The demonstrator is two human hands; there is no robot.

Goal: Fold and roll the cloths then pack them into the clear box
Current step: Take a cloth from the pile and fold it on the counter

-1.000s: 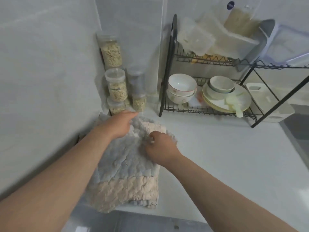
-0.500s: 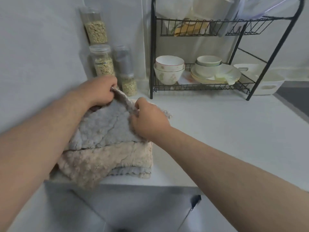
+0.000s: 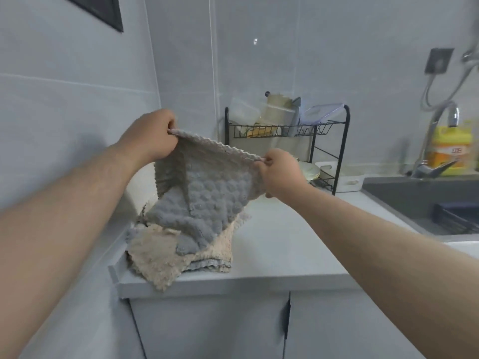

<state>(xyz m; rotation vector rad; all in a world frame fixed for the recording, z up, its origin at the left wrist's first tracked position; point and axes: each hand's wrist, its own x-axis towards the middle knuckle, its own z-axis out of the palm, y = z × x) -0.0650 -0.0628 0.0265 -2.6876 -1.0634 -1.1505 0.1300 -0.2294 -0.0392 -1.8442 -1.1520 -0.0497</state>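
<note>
A fluffy grey cloth (image 3: 207,193) with a beige edge hangs in the air above the counter corner. My left hand (image 3: 151,137) pinches its upper left corner and my right hand (image 3: 278,172) pinches its upper right corner, so the top edge is stretched between them. Its lower end still touches a pile of beige and grey cloths (image 3: 168,255) lying on the white counter (image 3: 285,244) by the wall. A clear box (image 3: 320,114) lies on the top shelf of the black dish rack; I cannot tell if it is the task's box.
The black dish rack (image 3: 334,151) stands at the back with plates on its lower shelf and containers on top. A dark sink (image 3: 425,200) with a tap (image 3: 438,161) and a yellow bottle (image 3: 452,149) lies to the right. White cupboard doors (image 3: 259,327) are below.
Both hands have lifted the top grey cloth off the pile by its far corners and spread it in the air. The view has tilted up, showing the sink.
</note>
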